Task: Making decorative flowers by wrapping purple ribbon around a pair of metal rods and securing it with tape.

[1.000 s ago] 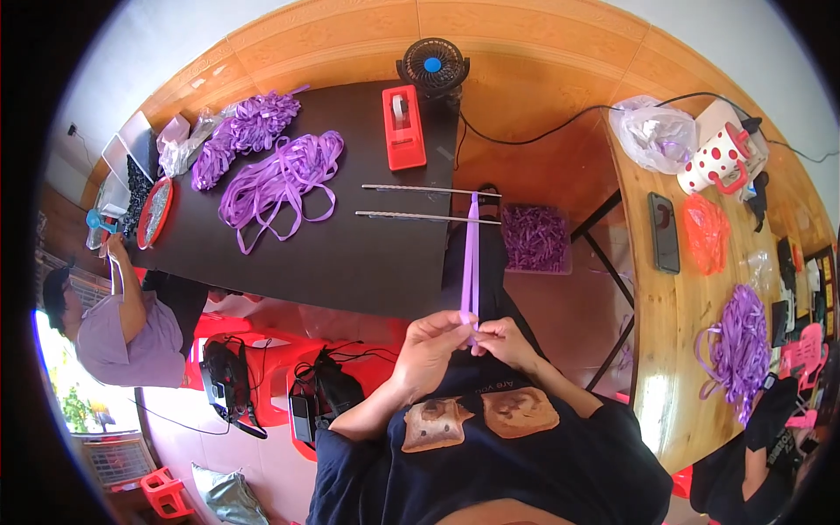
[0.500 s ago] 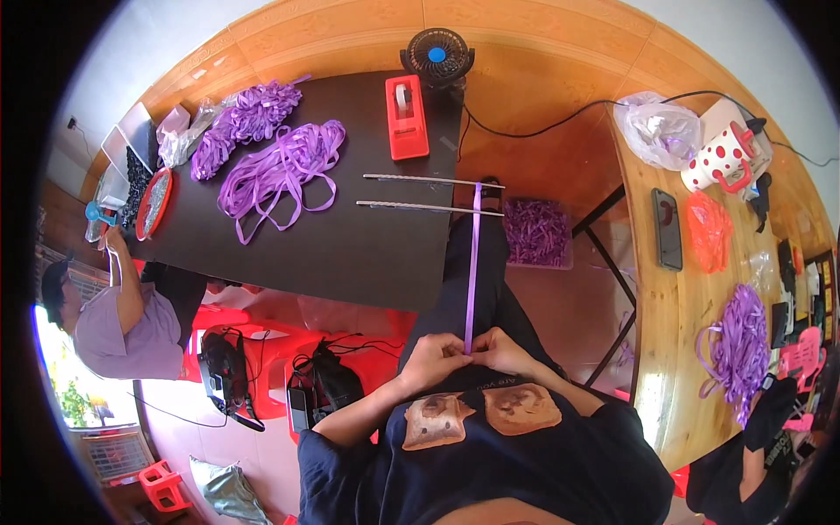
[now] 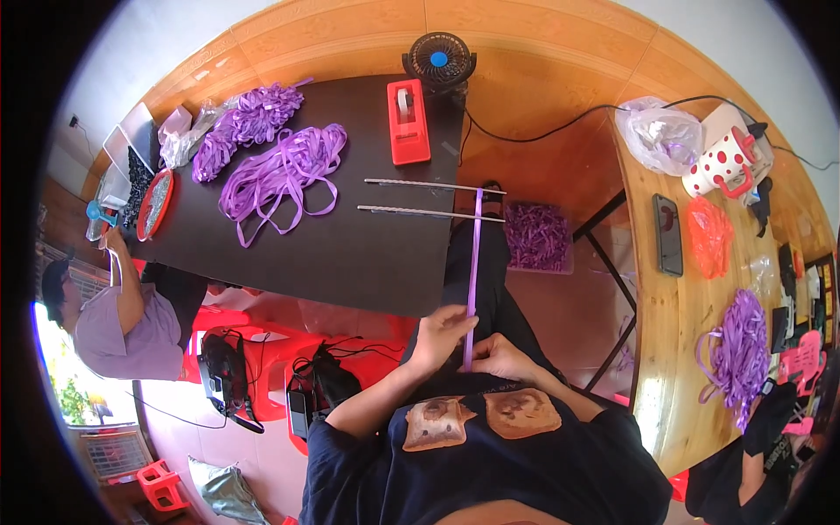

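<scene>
Both hands are close together but apart at the lower part of a purple ribbon point(image 3: 475, 262). Its lower end is pinched in the right hand point(image 3: 503, 360); the left hand point(image 3: 444, 338) has its fingertips against the strip a little higher, though whether they grip it I cannot tell. From there the ribbon runs toward 12 o'clock, crosses the lower metal rod point(image 3: 411, 211) and reaches the upper metal rod point(image 3: 411, 183). Both rods jut past the edge of the dark table point(image 3: 350, 262), lying across the ribbon's line.

Outward from the ribbon, a bin of purple ribbon pieces point(image 3: 538, 232) sits on the floor at 2 o'clock, with a black table leg point(image 3: 608, 255) between it and the wooden table point(image 3: 652, 350). On that table lie a phone point(image 3: 668, 234) at 3 and another purple heap point(image 3: 738, 337) farther out, past 3; a dotted cup point(image 3: 713, 166) stands at 2. A red tape dispenser point(image 3: 409, 127) is at 11, a loose ribbon bundle point(image 3: 284, 179) at 10. Red stools holding black bags point(image 3: 225, 376) crowd 8 o'clock; a seated person point(image 3: 131, 328) is near 9.
</scene>
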